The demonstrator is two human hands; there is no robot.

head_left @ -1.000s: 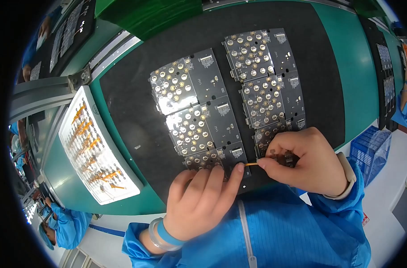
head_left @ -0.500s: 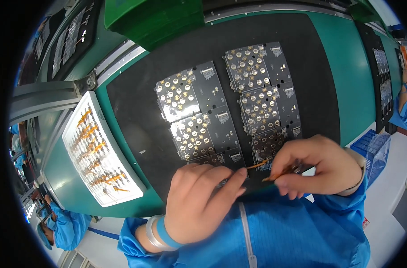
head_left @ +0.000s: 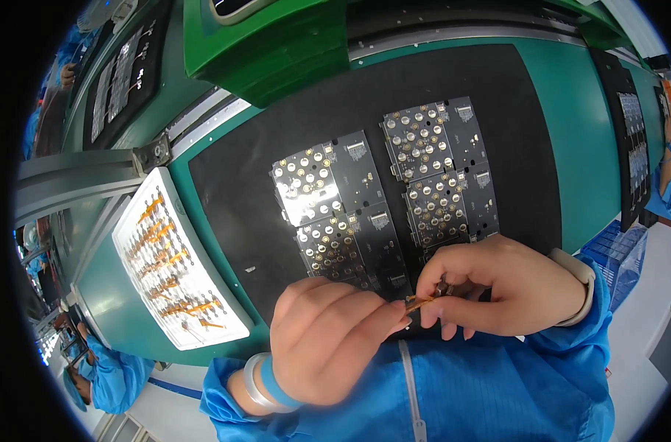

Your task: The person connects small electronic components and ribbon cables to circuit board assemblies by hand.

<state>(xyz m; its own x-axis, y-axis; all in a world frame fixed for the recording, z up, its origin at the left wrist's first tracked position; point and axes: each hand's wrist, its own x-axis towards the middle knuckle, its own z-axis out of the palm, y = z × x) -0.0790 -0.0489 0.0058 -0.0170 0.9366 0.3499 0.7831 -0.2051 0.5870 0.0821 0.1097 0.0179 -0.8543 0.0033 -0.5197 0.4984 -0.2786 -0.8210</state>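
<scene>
Hands close together at the near side of the black mat (head_left: 236, 214), and the action is all in the fingertips! Right hand (head_left: 501, 291): thumb and forefinger pinched tight on an orange strip (head_left: 419, 303), a small dark part (head_left: 444, 286) tucked in the curl of the fingers. Left hand (head_left: 332, 339): fingers bunched, tips drawn together on the strip's left end. So the strip sits right between the two hands; whether it's one piece or more is too small to tell. Just beyond, the left row of circuit boards (head_left: 354, 177) runs away from the left hand, the right row (head_left: 466, 151) from the right, near ends partly covered. Over to the left, a white tray (head_left: 205, 265) carries more orange strips (head_left: 175, 259) on the green surface (head_left: 571, 147).
</scene>
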